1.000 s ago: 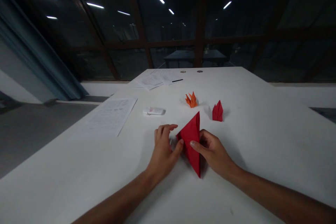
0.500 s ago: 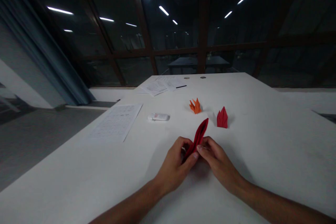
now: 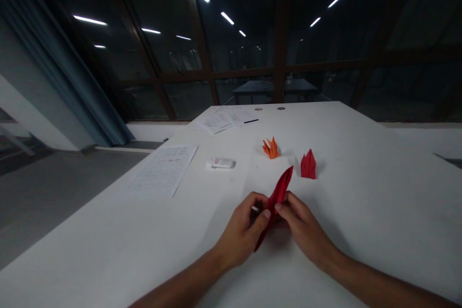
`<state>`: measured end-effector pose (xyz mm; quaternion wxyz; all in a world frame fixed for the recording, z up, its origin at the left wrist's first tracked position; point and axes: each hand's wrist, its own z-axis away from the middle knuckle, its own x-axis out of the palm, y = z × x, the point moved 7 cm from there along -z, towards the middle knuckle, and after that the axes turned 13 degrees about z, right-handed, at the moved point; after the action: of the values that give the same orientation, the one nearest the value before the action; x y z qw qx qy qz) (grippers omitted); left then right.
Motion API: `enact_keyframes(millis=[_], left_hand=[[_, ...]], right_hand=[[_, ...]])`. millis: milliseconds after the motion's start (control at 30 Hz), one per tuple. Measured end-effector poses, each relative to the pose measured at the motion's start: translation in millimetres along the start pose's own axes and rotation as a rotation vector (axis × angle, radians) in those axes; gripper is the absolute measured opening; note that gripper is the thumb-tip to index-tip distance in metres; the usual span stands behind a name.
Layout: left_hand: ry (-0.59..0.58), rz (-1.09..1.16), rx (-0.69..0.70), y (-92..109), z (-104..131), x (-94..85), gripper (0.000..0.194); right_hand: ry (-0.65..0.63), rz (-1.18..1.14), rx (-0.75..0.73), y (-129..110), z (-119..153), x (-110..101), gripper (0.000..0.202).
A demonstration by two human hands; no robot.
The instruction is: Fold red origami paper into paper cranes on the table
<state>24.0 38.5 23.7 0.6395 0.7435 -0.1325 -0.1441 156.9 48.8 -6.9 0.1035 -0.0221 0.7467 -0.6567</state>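
Observation:
A folded piece of red paper (image 3: 280, 190), long and pointed, is held at a slant above the table between both hands. My left hand (image 3: 245, 226) pinches its left side, thumb on the near face. On the right side, my right hand (image 3: 301, 221) grips it between thumb and fingers; part of those fingers is hidden behind the paper. A lower tip of the paper points down toward me below the left thumb. Beyond the hands stand a red folded paper piece (image 3: 308, 164) and an orange folded paper piece (image 3: 271, 148) with several points.
On the white table (image 3: 378, 192), a white handheld device or bottle (image 3: 220, 163) lies left of the hands. A written sheet (image 3: 164, 168) rests near the left edge. More papers (image 3: 218, 120) and a black pen-like stick (image 3: 251, 121) lie toward the far end.
The red paper in my hands has turned, so a lower tip now shows below my left thumb. My left thumb has shifted along its edge. The view has moved slightly.

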Motion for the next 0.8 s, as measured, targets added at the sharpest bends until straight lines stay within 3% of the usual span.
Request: enact_keyframes(millis=[133, 267, 500, 667, 800], left_hand=[[0.077, -0.082, 0.076, 3.3, 1.0, -8.1, 0.021], [0.123, -0.196, 0.146, 7.5, -0.1, -14.1, 0.041], [0.162, -0.28, 0.04, 11.0, -1.9, -10.3, 0.045], [0.137, -0.279, 0.043, 13.2, 1.9, -6.0, 0.051], [0.198, -0.31, 0.039, 10.0, 1.4, -14.5, 0.055]], right_hand=[[0.017, 0.028, 0.0, -0.3, 0.2, -1.1, 0.022], [0.011, 0.133, -0.021, -9.1, 4.5, -1.8, 0.025], [0.04, 0.521, -0.19, -30.5, 12.3, -0.9, 0.026], [0.045, 0.597, -0.206, -31.4, 10.1, -2.2, 0.026], [0.07, 0.65, -0.2, -30.9, 7.5, -5.6, 0.026]])
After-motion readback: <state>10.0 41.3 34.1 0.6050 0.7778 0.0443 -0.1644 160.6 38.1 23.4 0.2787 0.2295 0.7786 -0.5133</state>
